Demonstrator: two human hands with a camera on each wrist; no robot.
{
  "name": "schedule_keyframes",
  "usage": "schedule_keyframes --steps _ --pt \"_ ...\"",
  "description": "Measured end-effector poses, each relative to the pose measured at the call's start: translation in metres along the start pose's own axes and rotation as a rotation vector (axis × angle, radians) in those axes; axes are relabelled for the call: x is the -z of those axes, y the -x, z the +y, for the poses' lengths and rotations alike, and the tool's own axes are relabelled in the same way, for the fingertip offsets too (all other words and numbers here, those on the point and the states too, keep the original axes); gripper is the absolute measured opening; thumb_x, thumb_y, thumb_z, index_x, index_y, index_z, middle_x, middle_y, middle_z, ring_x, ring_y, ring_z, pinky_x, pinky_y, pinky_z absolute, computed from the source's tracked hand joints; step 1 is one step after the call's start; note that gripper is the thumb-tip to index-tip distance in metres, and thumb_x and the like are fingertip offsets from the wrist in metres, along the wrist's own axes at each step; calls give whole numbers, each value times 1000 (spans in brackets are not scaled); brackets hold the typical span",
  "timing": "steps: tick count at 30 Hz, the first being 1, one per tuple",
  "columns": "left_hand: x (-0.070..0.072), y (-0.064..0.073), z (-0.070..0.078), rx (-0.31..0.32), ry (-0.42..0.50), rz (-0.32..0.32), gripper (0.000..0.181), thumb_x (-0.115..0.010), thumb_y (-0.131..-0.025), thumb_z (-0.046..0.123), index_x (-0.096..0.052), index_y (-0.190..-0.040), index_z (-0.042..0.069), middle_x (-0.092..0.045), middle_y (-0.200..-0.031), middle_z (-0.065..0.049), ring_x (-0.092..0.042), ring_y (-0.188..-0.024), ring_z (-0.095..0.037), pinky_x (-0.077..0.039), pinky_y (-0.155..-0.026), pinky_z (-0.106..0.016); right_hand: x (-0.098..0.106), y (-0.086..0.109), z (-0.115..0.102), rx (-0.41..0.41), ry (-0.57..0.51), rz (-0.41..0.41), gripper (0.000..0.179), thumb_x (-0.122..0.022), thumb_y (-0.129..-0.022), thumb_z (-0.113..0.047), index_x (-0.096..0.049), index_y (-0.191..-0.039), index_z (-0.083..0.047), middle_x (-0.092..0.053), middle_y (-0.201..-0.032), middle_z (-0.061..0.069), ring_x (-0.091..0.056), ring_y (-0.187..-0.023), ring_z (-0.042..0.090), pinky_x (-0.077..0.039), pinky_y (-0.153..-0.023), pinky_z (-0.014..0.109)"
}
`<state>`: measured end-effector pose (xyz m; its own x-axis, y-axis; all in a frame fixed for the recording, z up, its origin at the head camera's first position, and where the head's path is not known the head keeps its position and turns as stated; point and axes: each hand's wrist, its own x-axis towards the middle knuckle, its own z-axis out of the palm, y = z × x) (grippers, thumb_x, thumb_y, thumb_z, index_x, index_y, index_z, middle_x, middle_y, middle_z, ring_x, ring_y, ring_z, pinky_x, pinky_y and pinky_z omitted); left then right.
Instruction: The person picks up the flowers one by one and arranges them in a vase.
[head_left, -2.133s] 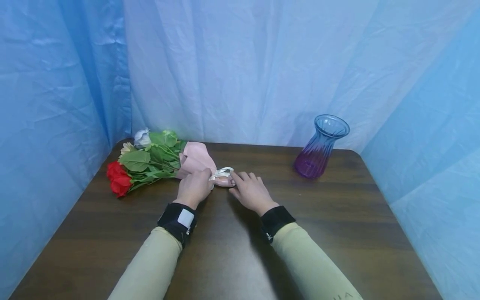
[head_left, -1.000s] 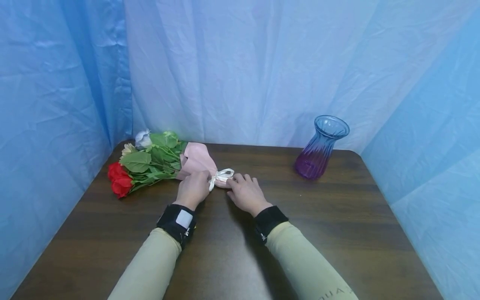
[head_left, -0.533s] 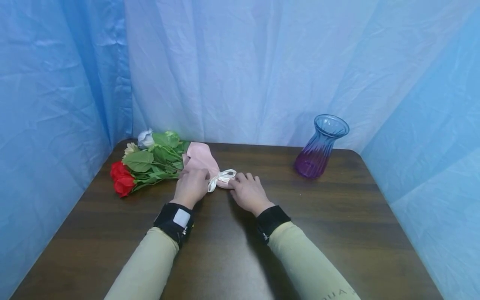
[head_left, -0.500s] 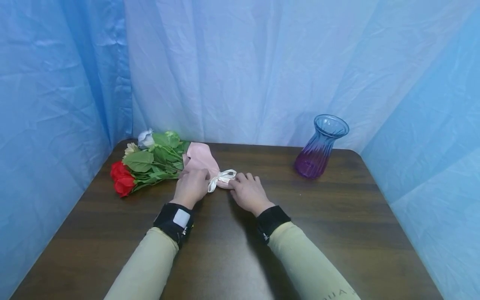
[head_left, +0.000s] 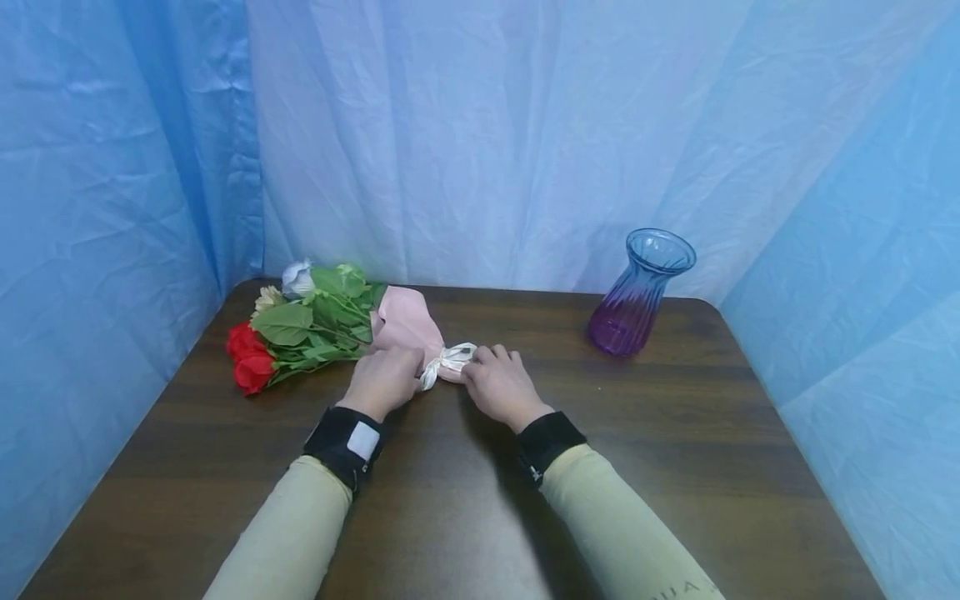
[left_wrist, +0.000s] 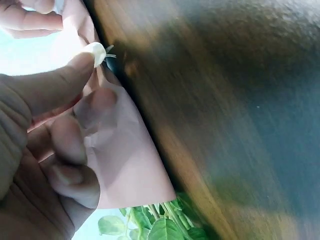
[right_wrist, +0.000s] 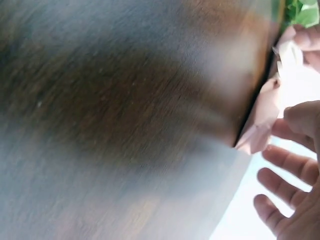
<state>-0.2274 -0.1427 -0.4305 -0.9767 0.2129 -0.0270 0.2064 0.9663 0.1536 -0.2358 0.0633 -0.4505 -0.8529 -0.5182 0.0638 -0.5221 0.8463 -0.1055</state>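
A bouquet of artificial flowers (head_left: 291,325) lies on the table at the left, its stems wrapped in pink paper (head_left: 407,321) tied with a white ribbon (head_left: 450,357). My left hand (head_left: 384,379) pinches a tail of the ribbon (left_wrist: 100,52) between thumb and forefinger, low over the paper. In the left wrist view its other fingers curl beside the pink paper (left_wrist: 132,150). My right hand (head_left: 501,385) has thumb and forefinger at the narrow end of the wrap (right_wrist: 260,127), right by the bow's loop. Its other fingers spread apart, free of the paper.
A ribbed glass vase (head_left: 633,296), blue above and purple below, stands at the back right of the dark wooden table (head_left: 675,433). Blue cloth curtains (head_left: 480,142) hang behind and on both sides.
The bouquet has shifted slightly to the right and toward me. My left hand has come a little nearer, with the ribbon's tail now at its fingertips. My right hand stays at the wrap's end.
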Motion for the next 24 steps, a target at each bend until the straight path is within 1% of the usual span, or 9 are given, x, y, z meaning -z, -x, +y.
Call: schedule_keyframes --steps 2,5,7,9,15,18,21,24 --pt "-1 0 0 -6 -4 -17 20 -79 -89 25 -66 -77 16 -59 -65 4 -57 -63 -19 -48 -63 -43 -1 -1 2 4 3 4 24 -61 -103 -29 -76 -121 -21 -64 -126 5 -53 -122 28 -43 -102 49" --pt "-3 -1 -1 -26 0 -40 25 -73 -93 25 -67 -71 17 -57 -60 4 -55 -58 -18 -46 -60 -41 -1 -2 3 9 1 8 23 -62 -103 -28 -78 -118 -22 -64 -122 3 -53 -119 27 -44 -101 47" --pt "-5 -1 -2 -42 12 -55 27 -69 -95 23 -66 -69 17 -57 -59 4 -54 -56 -17 -44 -57 -39 0 -3 3 9 -6 3 23 -62 -103 -28 -78 -117 -22 -64 -120 3 -53 -117 25 -44 -100 45" --pt "-7 -2 -2 -42 30 -67 26 -69 -95 23 -65 -69 18 -57 -60 4 -54 -57 -17 -43 -56 -38 1 -3 3 12 -14 5 22 -62 -102 -27 -78 -116 -21 -64 -118 2 -53 -114 25 -44 -99 43" --pt "-8 -5 -1 -19 73 -72 18 -79 -89 26 -67 -79 18 -60 -69 5 -56 -63 -17 -44 -58 -37 1 -6 3 37 -8 32 20 -63 -102 -25 -80 -110 -20 -65 -110 2 -54 -108 23 -46 -93 40" --pt "-9 -7 0 -28 82 -89 13 -81 -89 22 -68 -88 18 -61 -74 5 -57 -67 -17 -46 -62 -37 1 -8 4 46 -1 35 19 -63 -102 -24 -81 -107 -20 -66 -107 1 -55 -106 23 -47 -92 40" --pt "-9 -8 -1 -41 84 -109 15 -81 -89 19 -68 -96 17 -62 -78 5 -57 -70 -17 -47 -64 -36 1 -10 4 49 2 24 19 -63 -101 -25 -81 -106 -20 -66 -105 1 -56 -105 22 -46 -93 40" --pt "-8 -8 -2 -60 76 -105 18 -80 -90 18 -65 -99 16 -61 -78 5 -57 -70 -17 -46 -63 -36 1 -12 4 54 -2 6 19 -64 -101 -25 -81 -106 -19 -67 -105 1 -56 -105 22 -46 -95 40"
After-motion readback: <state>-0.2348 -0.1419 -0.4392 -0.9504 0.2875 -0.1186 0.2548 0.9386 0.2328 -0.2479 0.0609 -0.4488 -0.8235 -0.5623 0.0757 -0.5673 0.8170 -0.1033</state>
